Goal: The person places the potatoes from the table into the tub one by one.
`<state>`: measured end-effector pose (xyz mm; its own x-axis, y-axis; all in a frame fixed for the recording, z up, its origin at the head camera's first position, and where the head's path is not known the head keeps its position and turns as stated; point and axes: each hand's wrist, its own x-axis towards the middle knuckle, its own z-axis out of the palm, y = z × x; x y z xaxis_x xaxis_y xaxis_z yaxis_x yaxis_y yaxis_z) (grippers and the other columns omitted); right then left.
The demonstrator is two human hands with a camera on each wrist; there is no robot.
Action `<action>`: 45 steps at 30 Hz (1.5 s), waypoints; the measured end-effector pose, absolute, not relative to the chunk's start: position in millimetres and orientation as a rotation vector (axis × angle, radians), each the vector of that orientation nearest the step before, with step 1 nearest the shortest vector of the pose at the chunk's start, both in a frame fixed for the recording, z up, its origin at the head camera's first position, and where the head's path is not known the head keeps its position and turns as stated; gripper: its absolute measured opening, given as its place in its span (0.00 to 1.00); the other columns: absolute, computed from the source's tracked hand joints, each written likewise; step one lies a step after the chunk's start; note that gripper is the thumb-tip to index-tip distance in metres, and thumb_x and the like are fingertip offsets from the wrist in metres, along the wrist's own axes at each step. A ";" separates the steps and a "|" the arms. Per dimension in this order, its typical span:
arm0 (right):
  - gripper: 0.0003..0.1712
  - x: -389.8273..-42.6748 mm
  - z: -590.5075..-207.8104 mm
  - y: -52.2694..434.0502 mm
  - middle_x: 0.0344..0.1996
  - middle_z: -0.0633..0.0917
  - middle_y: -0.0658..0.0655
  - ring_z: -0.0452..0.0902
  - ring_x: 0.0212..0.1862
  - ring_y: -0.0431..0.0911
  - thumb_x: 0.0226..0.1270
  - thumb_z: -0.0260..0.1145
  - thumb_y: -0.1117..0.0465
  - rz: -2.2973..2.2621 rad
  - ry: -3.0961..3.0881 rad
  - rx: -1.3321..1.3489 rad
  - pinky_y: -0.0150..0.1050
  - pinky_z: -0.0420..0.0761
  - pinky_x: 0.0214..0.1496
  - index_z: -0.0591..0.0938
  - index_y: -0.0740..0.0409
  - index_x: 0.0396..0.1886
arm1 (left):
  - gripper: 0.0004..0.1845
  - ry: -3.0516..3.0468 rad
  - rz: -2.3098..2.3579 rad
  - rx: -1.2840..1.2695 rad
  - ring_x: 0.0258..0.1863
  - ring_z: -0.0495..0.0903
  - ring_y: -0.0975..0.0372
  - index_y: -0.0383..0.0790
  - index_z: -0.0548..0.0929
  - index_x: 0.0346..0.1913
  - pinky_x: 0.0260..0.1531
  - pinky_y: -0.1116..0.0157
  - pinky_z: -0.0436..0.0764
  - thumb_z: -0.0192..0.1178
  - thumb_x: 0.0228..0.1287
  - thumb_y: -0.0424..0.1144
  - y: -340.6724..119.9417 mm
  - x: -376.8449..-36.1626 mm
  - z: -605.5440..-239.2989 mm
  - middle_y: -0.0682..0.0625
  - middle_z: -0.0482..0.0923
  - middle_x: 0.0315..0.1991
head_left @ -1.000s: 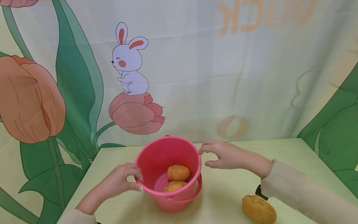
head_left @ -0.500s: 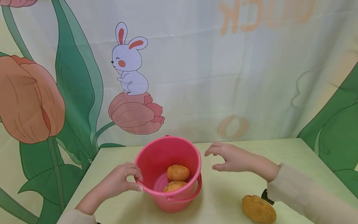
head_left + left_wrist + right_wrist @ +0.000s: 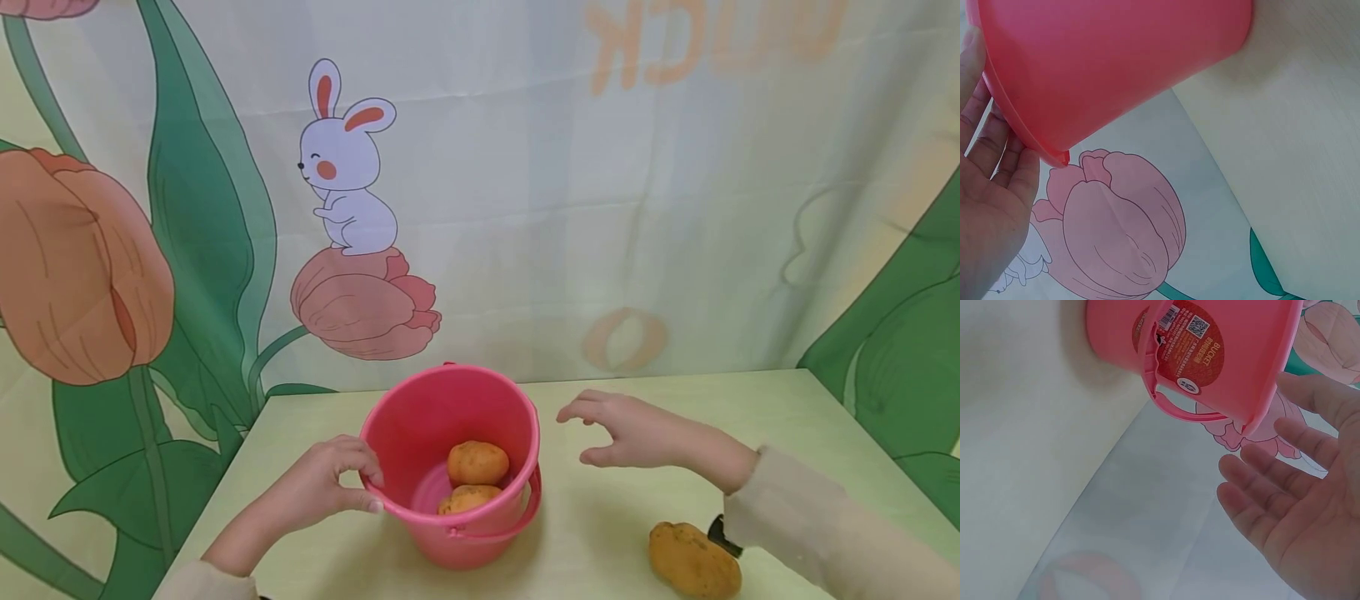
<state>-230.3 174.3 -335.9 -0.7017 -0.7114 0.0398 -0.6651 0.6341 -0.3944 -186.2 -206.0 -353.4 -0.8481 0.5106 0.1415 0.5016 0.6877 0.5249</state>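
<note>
A pink bucket stands on the table with two potatoes inside, one partly hidden behind its front rim. My left hand grips the rim at the left, fingers over the edge and thumb outside. In the left wrist view, that left hand lies along the rim of the bucket. To the right of the bucket, my right hand hovers with loosely bent fingers and holds nothing. The right wrist view has the right hand spread beside the bucket, palm visible.
Another potato lies on the pale table at the front right, near the right sleeve. The bucket's handle hangs down its front right side. Behind the table hangs a printed curtain with a rabbit and tulips.
My right hand has left the bucket's right rim and drawn away to the right and slightly down. The left hand, bucket and potatoes have stayed in place.
</note>
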 end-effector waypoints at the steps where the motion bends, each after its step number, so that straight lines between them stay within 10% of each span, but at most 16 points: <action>1: 0.23 -230.4 -337.3 175.0 0.47 0.76 0.51 0.74 0.45 0.47 0.54 0.65 0.59 -0.595 2.726 -1.138 0.40 0.77 0.43 0.73 0.54 0.51 | 0.10 2.871 0.887 0.863 0.38 0.71 0.66 0.53 0.80 0.26 0.36 0.70 0.76 0.67 0.40 0.51 -206.2 -186.3 -353.7 0.62 0.76 0.30; 45: 0.27 -226.8 -384.1 210.8 0.49 0.75 0.55 0.73 0.43 0.49 0.51 0.66 0.57 -0.694 2.624 -0.977 0.38 0.75 0.39 0.71 0.56 0.53 | 0.12 2.882 0.885 0.891 0.38 0.71 0.65 0.49 0.81 0.26 0.35 0.70 0.76 0.67 0.40 0.51 -207.7 -186.4 -355.6 0.62 0.76 0.30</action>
<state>-226.8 210.8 -384.1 -0.7415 -0.6671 -0.0714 -0.5447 0.6607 -0.5165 -186.4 -207.7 -355.6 -0.8393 0.5191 0.1617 0.5203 0.6806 0.5157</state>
